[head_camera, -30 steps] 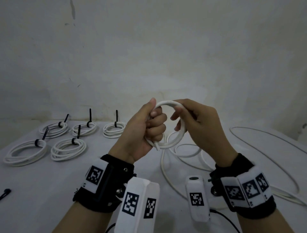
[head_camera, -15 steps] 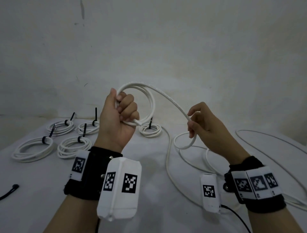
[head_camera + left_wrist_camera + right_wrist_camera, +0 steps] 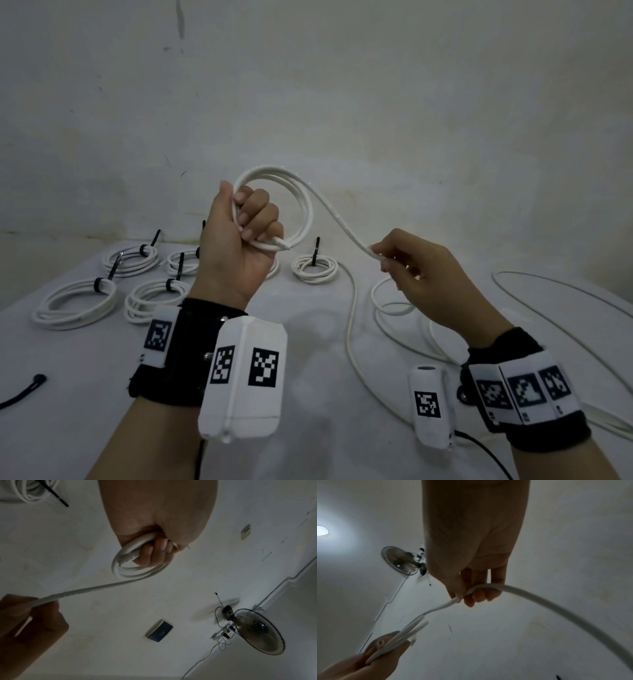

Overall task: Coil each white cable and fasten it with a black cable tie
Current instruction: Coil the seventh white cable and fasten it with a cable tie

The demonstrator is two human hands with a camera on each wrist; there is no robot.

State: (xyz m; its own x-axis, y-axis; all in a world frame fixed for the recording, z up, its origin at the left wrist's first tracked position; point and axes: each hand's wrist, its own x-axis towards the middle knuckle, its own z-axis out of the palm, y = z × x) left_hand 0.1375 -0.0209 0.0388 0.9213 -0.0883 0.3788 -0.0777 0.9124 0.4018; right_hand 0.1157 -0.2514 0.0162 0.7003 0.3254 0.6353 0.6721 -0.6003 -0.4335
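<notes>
My left hand (image 3: 251, 226) is raised above the table and grips a small coil of white cable (image 3: 301, 202) of about two turns; the wrist view shows the same coil (image 3: 130, 569) wrapped by the fingers (image 3: 154, 551). From the coil the cable slopes down to my right hand (image 3: 387, 262), which pinches it (image 3: 458, 599) between thumb and fingers. The rest of this cable (image 3: 352, 342) trails loose over the table. Several tied coils (image 3: 313, 269) with black cable ties (image 3: 317, 248) lie at the back left.
The white table (image 3: 85, 394) ends at a bare wall. More loose white cable (image 3: 565, 294) curves across the right side. A black cord end (image 3: 37, 378) lies at the left edge. A wall fan (image 3: 259, 631) shows in the wrist views.
The hands, close together on one loop a second ago, have drawn apart. The left hand rose with the coil, which gained a turn, and the right hand slid down along the cable.
</notes>
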